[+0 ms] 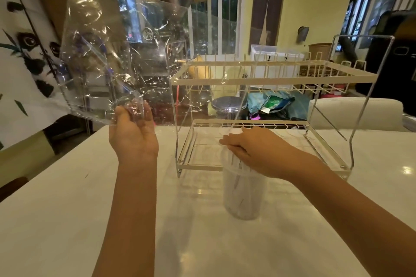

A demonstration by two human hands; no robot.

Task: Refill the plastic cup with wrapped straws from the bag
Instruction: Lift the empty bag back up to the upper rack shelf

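A clear plastic cup (244, 195) stands upright on the white table, in front of the rack. Wrapped straws (239, 117) rise out of it, tall and nearly see-through, leaning up past the rack. My right hand (246, 148) sits just above the cup's rim, its fingers curled round the bundle of straws. My left hand (132, 132) is raised to the left and grips the lower corner of a large crumpled clear bag (112, 51), which it holds up in the air. I cannot tell whether the bag holds any straws.
A two-tier white wire rack (270, 76) stands on the table (67, 198) right behind the cup. A white chair back (355, 112) is at the table's far right edge. A panda wall hanging (24, 47) is at left, with clutter beyond the table.
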